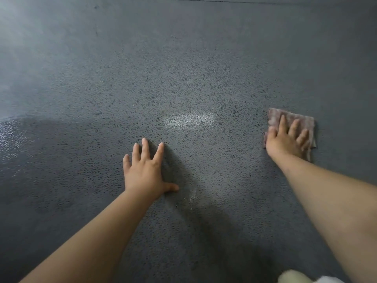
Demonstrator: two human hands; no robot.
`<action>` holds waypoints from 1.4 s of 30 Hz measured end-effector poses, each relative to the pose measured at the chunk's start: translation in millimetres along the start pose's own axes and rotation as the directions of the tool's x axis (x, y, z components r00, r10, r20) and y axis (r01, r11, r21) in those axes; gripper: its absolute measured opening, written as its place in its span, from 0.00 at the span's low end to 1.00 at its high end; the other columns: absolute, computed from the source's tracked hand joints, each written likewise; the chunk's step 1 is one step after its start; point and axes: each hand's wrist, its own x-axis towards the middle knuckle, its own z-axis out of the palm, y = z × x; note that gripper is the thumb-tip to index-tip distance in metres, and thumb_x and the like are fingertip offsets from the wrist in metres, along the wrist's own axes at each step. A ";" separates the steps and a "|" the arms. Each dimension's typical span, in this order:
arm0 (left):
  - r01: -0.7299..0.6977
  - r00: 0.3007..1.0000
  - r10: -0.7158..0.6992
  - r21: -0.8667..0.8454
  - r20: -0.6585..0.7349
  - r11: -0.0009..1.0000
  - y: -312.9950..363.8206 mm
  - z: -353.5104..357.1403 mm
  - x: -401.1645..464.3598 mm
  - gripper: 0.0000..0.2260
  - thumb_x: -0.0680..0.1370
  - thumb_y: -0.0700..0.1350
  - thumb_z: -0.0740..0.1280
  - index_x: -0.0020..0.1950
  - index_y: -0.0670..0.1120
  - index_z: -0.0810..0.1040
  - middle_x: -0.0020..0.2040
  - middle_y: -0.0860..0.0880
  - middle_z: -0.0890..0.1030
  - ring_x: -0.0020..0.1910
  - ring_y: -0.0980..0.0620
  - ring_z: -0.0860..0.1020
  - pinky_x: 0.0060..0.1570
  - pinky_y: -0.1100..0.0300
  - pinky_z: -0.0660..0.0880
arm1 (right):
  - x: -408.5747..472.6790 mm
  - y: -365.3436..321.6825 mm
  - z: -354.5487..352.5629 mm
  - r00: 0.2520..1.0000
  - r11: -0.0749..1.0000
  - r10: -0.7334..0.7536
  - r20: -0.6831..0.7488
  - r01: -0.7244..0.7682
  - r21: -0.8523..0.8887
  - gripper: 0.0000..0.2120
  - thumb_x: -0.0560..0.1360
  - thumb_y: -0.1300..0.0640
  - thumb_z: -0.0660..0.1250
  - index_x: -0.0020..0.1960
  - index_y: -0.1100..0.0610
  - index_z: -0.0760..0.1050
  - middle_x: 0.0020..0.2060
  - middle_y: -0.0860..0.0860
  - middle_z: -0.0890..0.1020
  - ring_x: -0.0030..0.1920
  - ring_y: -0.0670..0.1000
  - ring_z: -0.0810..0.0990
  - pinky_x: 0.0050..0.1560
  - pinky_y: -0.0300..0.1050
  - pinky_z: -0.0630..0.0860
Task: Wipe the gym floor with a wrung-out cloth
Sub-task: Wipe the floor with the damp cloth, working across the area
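A dark grey, pebbled gym floor (pixel 183 68) fills the view. My right hand (pixel 285 139) lies flat on a folded pinkish-grey cloth (pixel 304 121) at the right, fingers spread and pressing it onto the floor. My left hand (pixel 145 170) rests palm down on the bare floor near the middle, fingers spread straight, holding nothing. A pale shiny patch (pixel 189 119) lies on the floor between and beyond the two hands.
A wet, glossy area (pixel 12 135) shows at the left edge. A thin seam line (pixel 224 0) runs across the floor at the far top. Something white and pale yellow (pixel 299 277) shows at the bottom right edge.
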 end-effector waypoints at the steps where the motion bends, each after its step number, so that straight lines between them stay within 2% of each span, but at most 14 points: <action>1: 0.000 1.000 0.000 -0.010 -0.003 1.000 -0.9 0.4 -0.6 0.54 0.63 0.71 0.68 0.77 0.56 0.38 0.77 0.44 0.37 0.76 0.43 0.40 0.73 0.45 0.45 | -5.3 -9.0 1.1 1.000 1.000 0.010 -0.004 -0.010 0.021 0.25 0.81 0.43 0.43 0.77 0.43 0.41 0.77 0.50 0.41 0.76 0.61 0.40 0.73 0.61 0.38; 5: -0.037 0.998 0.031 -0.097 -0.061 0.995 -7.3 3.0 -9.3 0.47 0.68 0.69 0.66 0.77 0.55 0.43 0.78 0.48 0.41 0.77 0.47 0.43 0.73 0.48 0.45 | -47.5 -62.4 22.3 0.989 0.988 -0.143 -0.029 0.144 0.047 0.26 0.81 0.45 0.45 0.77 0.44 0.43 0.77 0.51 0.42 0.76 0.62 0.40 0.73 0.63 0.38; 8: -0.009 0.971 -0.049 -0.239 -0.236 0.971 -21.9 10.0 -27.5 0.32 0.76 0.60 0.63 0.76 0.52 0.56 0.77 0.50 0.56 0.75 0.48 0.54 0.71 0.52 0.52 | -109.0 -104.8 42.3 0.918 0.918 -0.397 -0.022 0.397 -0.004 0.26 0.81 0.44 0.45 0.77 0.44 0.42 0.77 0.52 0.41 0.75 0.61 0.38 0.72 0.63 0.36; 11: 0.108 0.925 -0.227 -0.362 -0.306 0.926 -45.2 21.6 -48.9 0.22 0.78 0.46 0.61 0.72 0.47 0.65 0.73 0.47 0.65 0.71 0.45 0.61 0.69 0.51 0.57 | -191.5 -130.9 72.5 0.742 0.742 -0.670 0.016 0.670 -0.016 0.26 0.81 0.44 0.49 0.77 0.43 0.47 0.77 0.54 0.46 0.76 0.63 0.42 0.71 0.62 0.35; 15: 0.275 0.875 -0.414 -0.445 -0.252 0.852 -81.9 34.0 -73.2 0.21 0.76 0.40 0.59 0.70 0.44 0.69 0.71 0.44 0.67 0.69 0.43 0.63 0.67 0.50 0.59 | -269.9 -126.6 99.8 0.494 0.491 -0.861 0.120 0.870 -0.050 0.27 0.73 0.43 0.49 0.69 0.44 0.70 0.71 0.55 0.69 0.70 0.64 0.66 0.69 0.61 0.50; 19: 0.345 0.897 -0.417 -0.357 -0.148 0.868 -105.1 44.8 -94.2 0.21 0.79 0.46 0.59 0.73 0.47 0.64 0.74 0.47 0.60 0.72 0.45 0.58 0.69 0.51 0.56 | -251.4 -105.1 96.0 0.349 0.336 -0.922 0.166 0.936 -0.102 0.31 0.74 0.41 0.39 0.76 0.42 0.54 0.77 0.52 0.52 0.76 0.59 0.46 0.71 0.56 0.33; 21: 0.355 0.909 -0.405 -0.325 -0.099 0.876 -111.7 47.6 -104.2 0.23 0.79 0.50 0.60 0.74 0.50 0.61 0.75 0.47 0.57 0.73 0.45 0.56 0.70 0.52 0.56 | -226.6 -90.2 89.5 0.415 0.399 -0.903 0.112 0.906 -0.144 0.29 0.75 0.39 0.38 0.76 0.41 0.45 0.77 0.50 0.45 0.76 0.58 0.40 0.70 0.54 0.32; 23: 0.355 0.918 -0.390 -0.297 -0.068 0.887 -115.3 50.8 -114.4 0.25 0.79 0.52 0.61 0.75 0.51 0.59 0.76 0.48 0.54 0.73 0.46 0.55 0.71 0.52 0.55 | -201.5 -71.1 84.2 0.585 0.573 -0.807 0.080 0.808 -0.138 0.29 0.74 0.38 0.34 0.74 0.41 0.37 0.77 0.51 0.41 0.76 0.59 0.38 0.70 0.54 0.31; 27: 0.360 0.923 -0.383 -0.270 -0.038 0.893 -121.3 59.0 -134.5 0.26 0.79 0.54 0.61 0.75 0.52 0.58 0.77 0.46 0.52 0.74 0.45 0.53 0.71 0.52 0.55 | -180.5 -32.1 71.0 0.893 0.891 -0.449 -0.013 0.447 -0.079 0.25 0.81 0.43 0.45 0.77 0.42 0.44 0.77 0.51 0.43 0.76 0.60 0.39 0.73 0.63 0.38; 30: 0.386 0.911 -0.413 -0.314 -0.021 0.868 -126.2 66.8 -150.1 0.26 0.79 0.53 0.62 0.75 0.51 0.59 0.77 0.46 0.52 0.74 0.44 0.54 0.71 0.52 0.56 | -196.5 -37.7 76.0 0.962 0.962 -0.271 -0.038 0.272 0.026 0.25 0.81 0.45 0.49 0.77 0.43 0.48 0.77 0.52 0.45 0.76 0.62 0.41 0.71 0.65 0.40; 33: 0.414 0.897 -0.441 -0.356 0.007 0.837 -131.0 75.2 -164.8 0.26 0.79 0.53 0.61 0.75 0.51 0.58 0.77 0.45 0.52 0.75 0.44 0.53 0.71 0.51 0.55 | -235.6 -64.9 88.8 0.951 0.948 -0.307 -0.016 0.308 0.079 0.25 0.81 0.45 0.49 0.77 0.43 0.48 0.77 0.52 0.44 0.75 0.62 0.39 0.71 0.65 0.38; 37: 0.451 0.869 -0.495 -0.418 0.005 0.789 -136.9 83.9 -183.2 0.25 0.80 0.51 0.60 0.76 0.49 0.58 0.77 0.46 0.53 0.74 0.45 0.54 0.71 0.52 0.55 | -318.4 -92.0 113.5 0.707 0.707 -0.701 0.096 0.706 -0.043 0.27 0.81 0.44 0.47 0.77 0.44 0.41 0.77 0.54 0.39 0.74 0.63 0.34 0.69 0.64 0.32; 40: 0.476 0.848 -0.530 -0.433 -0.005 0.765 -139.3 87.3 -193.4 0.25 0.80 0.50 0.60 0.76 0.49 0.58 0.77 0.45 0.53 0.74 0.45 0.54 0.71 0.52 0.55 | -371.1 -96.9 126.6 0.308 0.306 -0.912 0.272 0.951 -0.049 0.28 0.81 0.43 0.48 0.77 0.43 0.41 0.76 0.53 0.37 0.71 0.59 0.27 0.66 0.60 0.27; 42: 0.498 0.831 -0.557 -0.440 -0.005 0.747 -139.9 89.8 -198.3 0.25 0.80 0.49 0.60 0.76 0.49 0.58 0.77 0.45 0.53 0.74 0.45 0.54 0.71 0.52 0.55 | -370.0 -97.3 130.7 -0.038 -0.051 -0.938 0.345 0.998 -0.029 0.26 0.79 0.42 0.47 0.76 0.42 0.50 0.77 0.53 0.46 0.75 0.61 0.37 0.68 0.62 0.33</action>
